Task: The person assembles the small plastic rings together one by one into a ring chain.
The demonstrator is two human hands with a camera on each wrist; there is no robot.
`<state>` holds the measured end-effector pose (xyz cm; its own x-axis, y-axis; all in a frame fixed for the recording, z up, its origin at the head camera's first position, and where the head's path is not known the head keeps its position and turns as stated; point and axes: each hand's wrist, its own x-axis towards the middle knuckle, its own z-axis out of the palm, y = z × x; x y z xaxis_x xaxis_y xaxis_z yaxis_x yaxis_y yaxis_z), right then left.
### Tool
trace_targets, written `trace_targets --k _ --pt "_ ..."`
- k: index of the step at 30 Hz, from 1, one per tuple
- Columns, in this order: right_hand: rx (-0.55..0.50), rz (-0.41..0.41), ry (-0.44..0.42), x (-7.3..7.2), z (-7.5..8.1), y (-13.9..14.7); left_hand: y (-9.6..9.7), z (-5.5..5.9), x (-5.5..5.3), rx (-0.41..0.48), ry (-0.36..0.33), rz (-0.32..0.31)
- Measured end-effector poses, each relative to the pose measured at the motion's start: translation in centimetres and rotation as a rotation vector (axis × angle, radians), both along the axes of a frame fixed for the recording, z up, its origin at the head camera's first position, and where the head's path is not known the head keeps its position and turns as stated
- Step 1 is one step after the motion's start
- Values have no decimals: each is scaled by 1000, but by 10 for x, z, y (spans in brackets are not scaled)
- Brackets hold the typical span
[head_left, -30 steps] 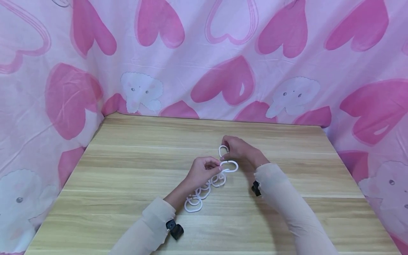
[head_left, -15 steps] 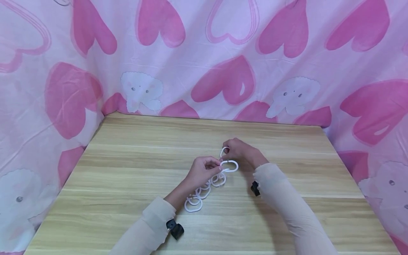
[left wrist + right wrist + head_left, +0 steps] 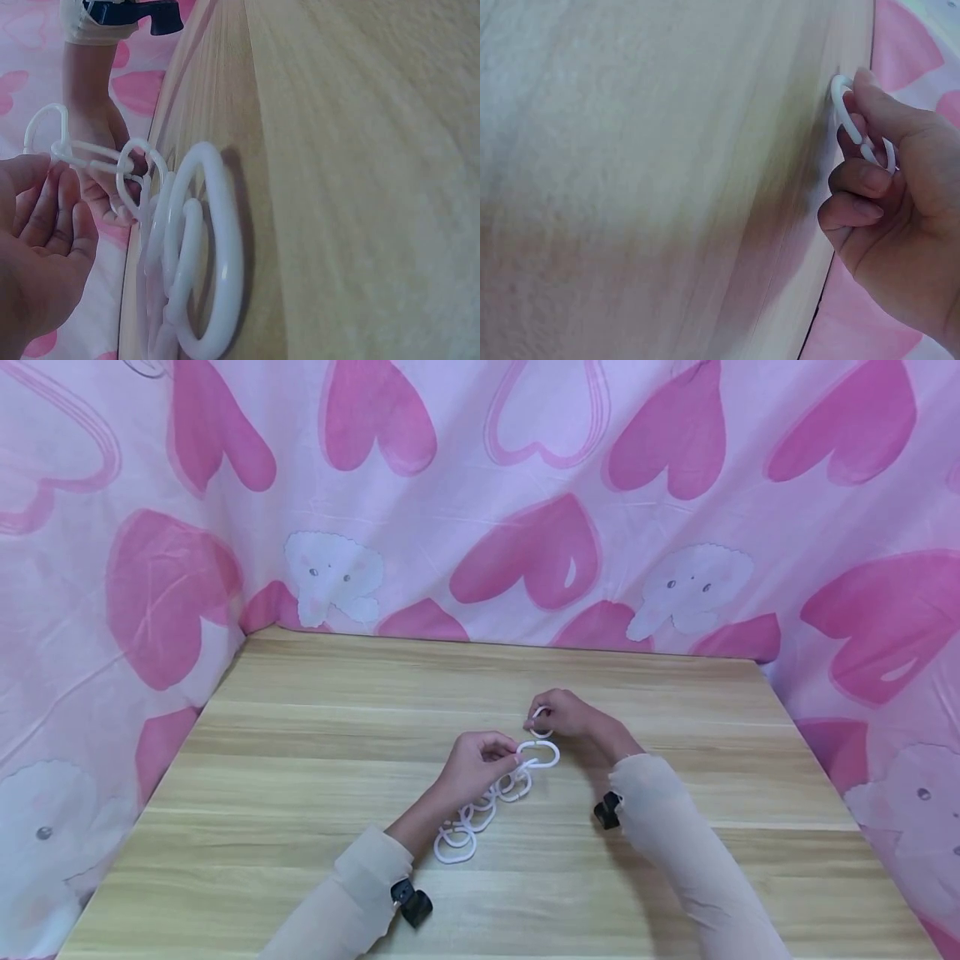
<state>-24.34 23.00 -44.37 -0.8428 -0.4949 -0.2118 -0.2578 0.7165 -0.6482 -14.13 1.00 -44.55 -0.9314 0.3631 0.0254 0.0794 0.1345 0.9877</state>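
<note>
Just right of the table's middle, my left hand (image 3: 476,764) pinches a white oval plastic link (image 3: 557,753) between thumb and fingers. This link hangs at the upper end of a chain of several white links (image 3: 231,262), which trails toward the near side of the table. A little farther back, my right hand (image 3: 567,713) holds a separate white link (image 3: 843,112) between thumb and curled fingers. The right wrist view shows a small gap in that link's side. It is apart from the chain's end link in the head view.
The wood-grain table (image 3: 337,735) is bordered at its back and sides by a pink curtain (image 3: 420,543) with hearts and white animal figures. A small black device (image 3: 412,902) sits at the left cuff, and another black device (image 3: 607,810) at the right cuff.
My right hand has moved slightly right and toward me, away from the left fingertips, and its link has turned in its fingers. The left hand and the chain stay nearly where they were.
</note>
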Motion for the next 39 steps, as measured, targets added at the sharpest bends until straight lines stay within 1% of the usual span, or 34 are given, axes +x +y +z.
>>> trace_targets --k 3,9,11,15,21,23,29,34,39 --pt "-36 -18 26 1 0 5 0 0 0 -4 2 4" --pt "-136 -124 -45 5 6 11 -1 0 -1 18 -11 6" --pt "-159 -135 -51 7 9 11 -1 0 -1 26 -16 7" --pt "-154 -141 -5 10 13 11 -1 0 -2 36 -17 13" --pt "-105 -200 51 15 21 12 -3 1 -3 40 -12 11" --pt "-111 -196 72 16 22 12 -3 1 -3 41 -11 7" --pt "-183 -150 124 17 25 15 -2 1 -3 25 -6 3" --pt "-246 -115 124 21 32 16 -2 -1 -3 33 -11 2" --pt "-311 -86 106 27 42 13 -2 0 -3 40 -14 10"
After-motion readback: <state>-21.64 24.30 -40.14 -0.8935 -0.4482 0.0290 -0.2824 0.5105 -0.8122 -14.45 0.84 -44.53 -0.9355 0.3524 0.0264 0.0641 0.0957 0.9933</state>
